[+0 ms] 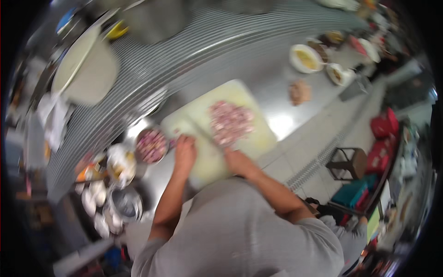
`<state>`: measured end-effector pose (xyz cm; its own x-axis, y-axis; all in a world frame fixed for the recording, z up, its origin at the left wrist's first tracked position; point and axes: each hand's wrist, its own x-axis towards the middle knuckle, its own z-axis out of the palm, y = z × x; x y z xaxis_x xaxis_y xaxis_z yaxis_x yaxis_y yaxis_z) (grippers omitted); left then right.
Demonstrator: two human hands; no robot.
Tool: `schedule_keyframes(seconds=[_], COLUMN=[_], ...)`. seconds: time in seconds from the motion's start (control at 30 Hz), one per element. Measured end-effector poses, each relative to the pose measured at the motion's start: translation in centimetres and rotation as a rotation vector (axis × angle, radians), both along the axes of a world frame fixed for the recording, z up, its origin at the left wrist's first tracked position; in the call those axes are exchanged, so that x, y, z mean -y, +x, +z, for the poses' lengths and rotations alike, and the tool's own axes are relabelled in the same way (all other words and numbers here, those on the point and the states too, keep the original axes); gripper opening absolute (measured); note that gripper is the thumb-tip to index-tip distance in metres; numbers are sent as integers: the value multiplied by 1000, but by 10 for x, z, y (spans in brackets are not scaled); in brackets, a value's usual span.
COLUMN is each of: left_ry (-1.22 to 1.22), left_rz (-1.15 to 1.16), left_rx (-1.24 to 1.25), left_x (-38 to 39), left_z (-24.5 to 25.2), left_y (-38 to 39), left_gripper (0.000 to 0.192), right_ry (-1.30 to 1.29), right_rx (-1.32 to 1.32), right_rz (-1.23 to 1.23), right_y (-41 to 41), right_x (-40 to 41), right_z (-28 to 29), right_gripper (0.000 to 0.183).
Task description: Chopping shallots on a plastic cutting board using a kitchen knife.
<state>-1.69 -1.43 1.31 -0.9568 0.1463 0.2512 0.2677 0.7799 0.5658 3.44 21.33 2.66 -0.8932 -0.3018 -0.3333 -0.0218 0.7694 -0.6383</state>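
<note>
A pale cutting board (pixel 204 162) lies on the steel counter before me, with a heap of chopped pinkish meat or vegetable pieces (pixel 230 121) on its right part. My right hand (pixel 238 162) is closed around the handle of a knife (pixel 200 128), whose blurred blade lies across the board just left of the heap. My left hand (pixel 186 147) rests at the board's left side, near a few small scraps; blur hides whether it holds anything. Beside it stands a round metal bowl (pixel 168 152) of chopped purple and pale pieces.
Bowls with yellow food (pixel 306 59) and brown food (pixel 335 74) stand at the upper right, near a brown lump (pixel 299 92). A large pale tub (pixel 90 72) sits on the ribbed steel surface. A metal container (pixel 125 204) stands lower left. A stool (pixel 354 164) and another person (pixel 349 239) are at right.
</note>
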Motion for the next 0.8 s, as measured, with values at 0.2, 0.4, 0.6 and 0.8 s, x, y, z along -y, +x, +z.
schedule_keyframes(seconds=[0.2, 0.4, 0.6, 0.8], left_ry=[332, 186, 95, 133], left_rz=[-189, -281, -330, -308], left_rx=[146, 33, 10, -11], left_x=[-26, -31, -29, -30], left_z=[10, 13, 19, 20], left_y=[25, 13, 10, 11], left_gripper=[9, 10, 6, 6], right_ry=[7, 36, 98, 82], right_rx=[-50, -55, -88, -100], right_rz=[-73, 1, 27, 56], right_y=[4, 3, 5, 7], right_x=[18, 14, 13, 12], right_z=[-10, 12, 20, 15], right_gripper=[26, 27, 30, 32])
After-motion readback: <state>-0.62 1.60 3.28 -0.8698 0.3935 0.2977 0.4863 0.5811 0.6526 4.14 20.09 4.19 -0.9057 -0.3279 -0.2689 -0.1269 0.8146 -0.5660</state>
